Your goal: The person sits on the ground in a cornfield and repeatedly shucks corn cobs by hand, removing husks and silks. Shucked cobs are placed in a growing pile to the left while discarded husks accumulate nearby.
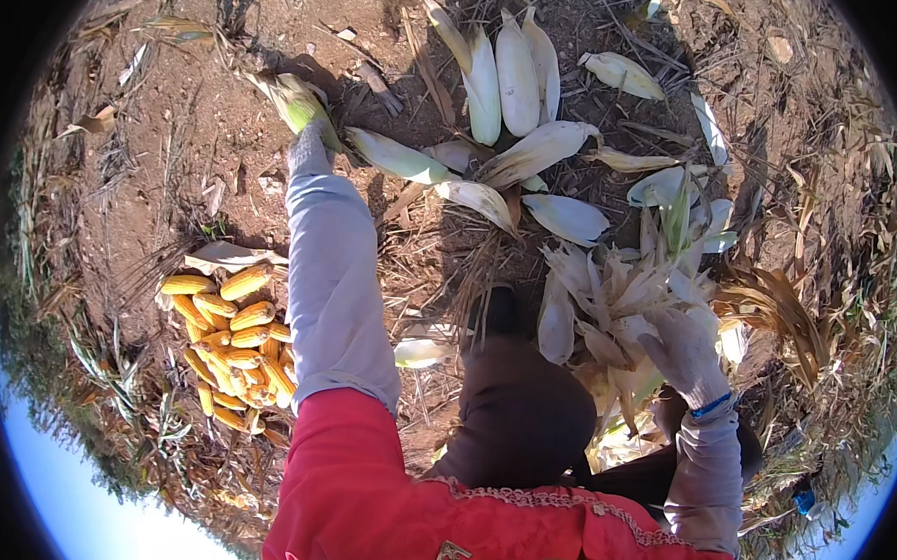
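Observation:
My left hand (311, 152), in a pale work glove, reaches far forward and is closed around the lower end of a corn ear in its greenish husk (298, 104). Its fingers are mostly hidden by the glove and the ear. At my right side, my gloved right hand (684, 352) rests over a heap of loose, dry corn husks (613, 295), thumb spread out. Its fingertips blend into the husks, so I cannot tell whether they grip any. Several unhusked ears (517, 76) lie on the soil ahead, between the two hands.
A pile of husked yellow corn cobs (239, 353) lies beside my left arm. My bent knee (525, 418) is between my arms. One ear (623, 74) lies farther off to the right. Dry stalks and leaves (781, 317) cover the ground on the right.

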A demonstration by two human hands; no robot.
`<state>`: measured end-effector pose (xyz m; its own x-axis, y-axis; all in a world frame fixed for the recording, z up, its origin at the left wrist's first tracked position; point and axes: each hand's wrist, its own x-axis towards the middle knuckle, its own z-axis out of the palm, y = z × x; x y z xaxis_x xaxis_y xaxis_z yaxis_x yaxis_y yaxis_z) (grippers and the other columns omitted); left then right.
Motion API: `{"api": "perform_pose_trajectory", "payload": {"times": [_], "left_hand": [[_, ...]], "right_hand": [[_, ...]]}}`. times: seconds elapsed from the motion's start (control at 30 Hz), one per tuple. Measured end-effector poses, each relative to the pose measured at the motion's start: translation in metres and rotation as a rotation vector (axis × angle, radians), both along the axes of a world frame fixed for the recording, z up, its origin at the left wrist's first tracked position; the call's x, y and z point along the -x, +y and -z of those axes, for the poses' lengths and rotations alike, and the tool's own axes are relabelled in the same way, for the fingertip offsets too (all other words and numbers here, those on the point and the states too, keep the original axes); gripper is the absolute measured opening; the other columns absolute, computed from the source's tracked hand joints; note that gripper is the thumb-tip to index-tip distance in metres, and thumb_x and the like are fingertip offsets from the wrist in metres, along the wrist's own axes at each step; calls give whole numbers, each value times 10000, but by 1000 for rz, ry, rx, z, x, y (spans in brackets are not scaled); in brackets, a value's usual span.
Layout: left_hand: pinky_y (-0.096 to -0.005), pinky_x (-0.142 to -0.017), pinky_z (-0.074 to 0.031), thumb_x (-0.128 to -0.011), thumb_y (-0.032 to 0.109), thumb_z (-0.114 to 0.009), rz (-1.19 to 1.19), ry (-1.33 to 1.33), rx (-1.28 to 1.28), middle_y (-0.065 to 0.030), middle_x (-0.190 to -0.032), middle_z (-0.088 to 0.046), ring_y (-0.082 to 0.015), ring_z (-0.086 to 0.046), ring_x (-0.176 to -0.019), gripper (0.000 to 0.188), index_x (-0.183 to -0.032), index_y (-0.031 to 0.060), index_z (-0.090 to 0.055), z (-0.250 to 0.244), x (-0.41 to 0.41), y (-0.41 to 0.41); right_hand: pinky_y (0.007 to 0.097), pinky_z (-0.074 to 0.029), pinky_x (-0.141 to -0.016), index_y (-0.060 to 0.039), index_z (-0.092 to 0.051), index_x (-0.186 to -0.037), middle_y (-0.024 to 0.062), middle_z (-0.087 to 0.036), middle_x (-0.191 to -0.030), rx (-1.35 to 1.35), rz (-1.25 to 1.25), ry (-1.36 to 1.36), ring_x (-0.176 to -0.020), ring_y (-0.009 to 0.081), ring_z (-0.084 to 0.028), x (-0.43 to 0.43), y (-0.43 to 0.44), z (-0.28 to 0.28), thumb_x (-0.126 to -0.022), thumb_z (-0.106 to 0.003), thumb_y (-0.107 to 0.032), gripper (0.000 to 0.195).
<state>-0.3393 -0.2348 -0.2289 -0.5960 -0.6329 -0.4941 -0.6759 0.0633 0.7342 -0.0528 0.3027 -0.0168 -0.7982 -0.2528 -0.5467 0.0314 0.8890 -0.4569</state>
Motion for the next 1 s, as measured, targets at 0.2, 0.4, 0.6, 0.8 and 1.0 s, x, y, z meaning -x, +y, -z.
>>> {"api": "perform_pose_trajectory", "payload": {"times": [0.2,0.4,0.6,0.8,1.0], "left_hand": [[-201,-531,-426,-879,259,-680,219,331,-544,3,-780,-587,-66,-514,-615,267,-1039,47,-653,-99,-102,142],[-255,-773,-492,-780,161,-679,961,177,-915,-69,-1047,-641,-128,-593,-886,604,-1322,-37,-501,-229,-184,236],[-261,-764,-479,-865,209,-661,1532,-153,-1173,-68,-1072,-619,-126,-581,-925,579,-1358,-31,-477,-309,-239,340],[-380,-889,-509,-856,194,-655,2338,784,-120,-170,-1147,-621,-312,-615,-1035,398,-1230,74,-595,-334,-275,408],[-311,-815,-517,-878,108,-655,2002,1024,182,-93,-1039,-672,-184,-644,-930,302,-1163,11,-641,-354,-310,439]], "right_hand": [[447,-483,-762,-44,-623,-1091,145,-649,-1009,-24,21,230,-936,370,-619,4,-2,-36,-794,-722,-236,367],[423,-475,-982,21,-633,-1142,199,-635,-1170,514,497,253,-1137,345,-609,-35,6,-65,-847,-696,-130,337],[458,-393,-1101,-52,-371,-1457,147,-478,-1424,1532,1069,-173,-1292,279,-493,-82,3,-77,-1021,-468,-442,593],[461,-408,-1091,-65,-407,-1439,129,-509,-1402,1806,1514,75,-1273,285,-513,-129,25,-105,-1006,-510,-326,516],[446,-497,-957,-72,-533,-1309,102,-615,-1228,1965,1406,236,-1115,249,-596,-166,65,-107,-953,-619,-328,446]]}}
